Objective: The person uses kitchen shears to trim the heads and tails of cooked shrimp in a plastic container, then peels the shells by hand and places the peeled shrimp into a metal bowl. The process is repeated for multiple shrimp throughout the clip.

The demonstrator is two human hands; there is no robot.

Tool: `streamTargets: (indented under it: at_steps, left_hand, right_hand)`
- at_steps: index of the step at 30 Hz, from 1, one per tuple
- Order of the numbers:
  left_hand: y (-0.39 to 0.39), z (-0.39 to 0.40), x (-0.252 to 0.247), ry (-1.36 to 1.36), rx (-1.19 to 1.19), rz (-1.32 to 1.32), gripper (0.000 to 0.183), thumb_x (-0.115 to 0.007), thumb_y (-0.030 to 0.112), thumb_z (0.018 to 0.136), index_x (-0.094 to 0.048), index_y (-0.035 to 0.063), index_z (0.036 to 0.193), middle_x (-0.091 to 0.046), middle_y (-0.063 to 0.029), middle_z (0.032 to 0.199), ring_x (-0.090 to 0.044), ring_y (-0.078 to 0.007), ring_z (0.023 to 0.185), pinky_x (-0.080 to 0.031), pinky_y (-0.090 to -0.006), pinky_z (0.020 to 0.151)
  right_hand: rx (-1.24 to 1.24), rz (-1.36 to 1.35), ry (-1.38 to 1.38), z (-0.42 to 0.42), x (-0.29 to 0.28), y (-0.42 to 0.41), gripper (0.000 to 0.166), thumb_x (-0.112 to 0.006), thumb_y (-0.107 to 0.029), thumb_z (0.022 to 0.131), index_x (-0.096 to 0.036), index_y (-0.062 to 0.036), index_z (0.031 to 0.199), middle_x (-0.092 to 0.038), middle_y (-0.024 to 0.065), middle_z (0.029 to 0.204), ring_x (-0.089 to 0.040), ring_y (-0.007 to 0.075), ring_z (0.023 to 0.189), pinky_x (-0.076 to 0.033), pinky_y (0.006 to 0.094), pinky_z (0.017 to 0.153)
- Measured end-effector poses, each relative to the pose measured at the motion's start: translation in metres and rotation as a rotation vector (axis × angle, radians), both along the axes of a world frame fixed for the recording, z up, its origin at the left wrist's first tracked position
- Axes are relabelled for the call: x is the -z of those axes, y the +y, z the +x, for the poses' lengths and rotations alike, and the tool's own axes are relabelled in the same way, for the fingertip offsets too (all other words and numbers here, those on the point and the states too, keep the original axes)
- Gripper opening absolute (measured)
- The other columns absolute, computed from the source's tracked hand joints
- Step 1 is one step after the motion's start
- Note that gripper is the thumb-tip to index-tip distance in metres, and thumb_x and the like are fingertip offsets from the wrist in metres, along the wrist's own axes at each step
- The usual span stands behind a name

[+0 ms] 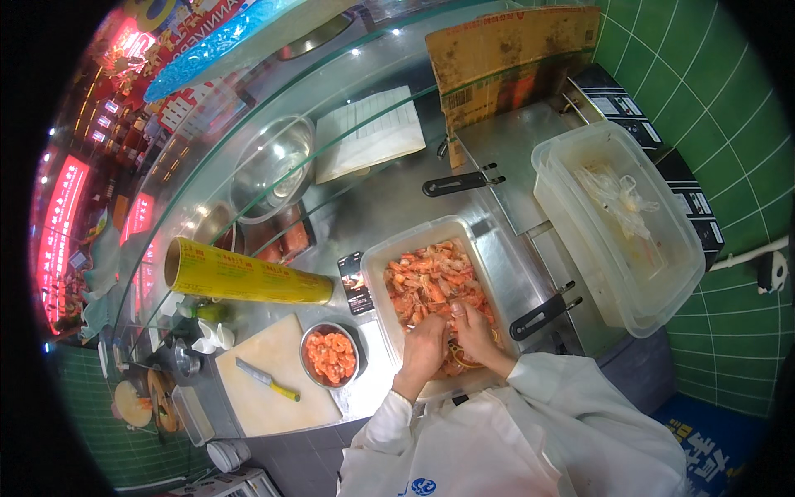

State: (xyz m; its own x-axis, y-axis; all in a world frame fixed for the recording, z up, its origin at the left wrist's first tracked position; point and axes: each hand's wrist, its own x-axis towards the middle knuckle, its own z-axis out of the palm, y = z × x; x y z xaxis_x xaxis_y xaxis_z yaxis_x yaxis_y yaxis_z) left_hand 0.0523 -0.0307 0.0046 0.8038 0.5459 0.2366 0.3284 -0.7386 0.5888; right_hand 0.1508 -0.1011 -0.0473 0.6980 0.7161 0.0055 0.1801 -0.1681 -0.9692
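Note:
My left hand (425, 349) and my right hand (475, 332) meet over a rectangular translucent plastic tub (380, 329) filled with orange cooked shrimp (428, 279). Fingertips of both hands are pinched close together; whatever is between them is too small and hidden to name for certain. Left of the tub stands a round metal bowl (303, 360) of peeled shrimp (330, 357), its base beside or on the edge of a pale cutting board (267, 348). A knife with a yellow handle (268, 380) lies on that board.
A yellow roll of plastic wrap (248, 273) lies beyond the board, near a phone (356, 283). An empty metal bowl (273, 168) and papers (371, 133) are farther back. To the right, stacked plastic tubs (615, 230) stand near black-handled steel lids (540, 318). A glass shelf crosses the back.

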Motion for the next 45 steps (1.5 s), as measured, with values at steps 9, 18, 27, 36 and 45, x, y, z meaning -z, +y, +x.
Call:
streamTargets:
  at_steps: [9, 18, 27, 36, 45]
  left_hand:
    - [-0.007, -0.003, 0.014, 0.07, -0.286, -0.201, 0.012, -0.053, 0.008, 0.089, -0.059, 0.0009, 0.095, -0.06, -0.0215, 0.073, -0.059, -0.0393, 0.066, -0.047, -0.0435, 0.058]
    - [-0.011, -0.008, 0.038, 0.049, -0.489, -0.446, 0.018, -0.051, 0.016, 0.092, -0.06, 0.0, 0.094, -0.06, -0.0219, 0.07, -0.062, -0.0354, 0.064, -0.047, -0.0399, 0.057]
    - [-0.006, -0.014, 0.053, 0.029, -0.428, -0.356, 0.011, -0.062, 0.011, 0.083, -0.061, 0.002, 0.089, -0.063, -0.0157, 0.072, -0.063, -0.0253, 0.064, -0.048, -0.0348, 0.058]
    - [-0.006, -0.021, 0.057, 0.044, -0.261, -0.458, 0.019, -0.054, 0.015, 0.092, -0.061, -0.0012, 0.099, -0.064, -0.0161, 0.086, -0.063, -0.0234, 0.079, -0.048, -0.0335, 0.071]
    - [-0.016, -0.002, 0.025, -0.126, -0.3, -0.893, 0.022, -0.06, 0.019, 0.09, -0.062, -0.0021, 0.096, -0.064, -0.0085, 0.085, -0.06, -0.0127, 0.074, -0.048, -0.0254, 0.067]
  right_hand:
    - [0.007, -0.041, 0.008, -0.001, 0.003, -0.001, 0.034, -0.045, -0.032, 0.096, -0.052, -0.0005, 0.084, -0.053, 0.022, 0.065, -0.053, 0.0416, 0.062, -0.038, 0.0457, 0.053]
    - [-0.021, -0.085, 0.2, -0.005, 0.005, -0.004, 0.038, -0.04, -0.035, 0.097, -0.052, 0.0004, 0.088, -0.054, 0.0243, 0.071, -0.052, 0.0443, 0.068, -0.039, 0.047, 0.059]
    - [-0.048, 0.0, 0.57, -0.004, 0.015, -0.002, 0.034, -0.042, -0.038, 0.098, -0.054, -0.0057, 0.097, -0.042, -0.0035, 0.06, -0.039, 0.005, 0.044, -0.032, 0.0214, 0.039]
    - [-0.027, 0.024, 0.451, -0.001, 0.021, -0.006, 0.029, -0.046, -0.032, 0.097, -0.052, -0.0037, 0.094, -0.042, 0.0008, 0.062, -0.042, 0.0097, 0.049, -0.035, 0.0264, 0.045]
    - [0.051, 0.073, 0.029, -0.003, -0.01, -0.007, 0.016, -0.05, -0.019, 0.093, -0.047, -0.0037, 0.095, -0.059, 0.018, 0.073, -0.06, 0.0359, 0.068, -0.043, 0.042, 0.056]
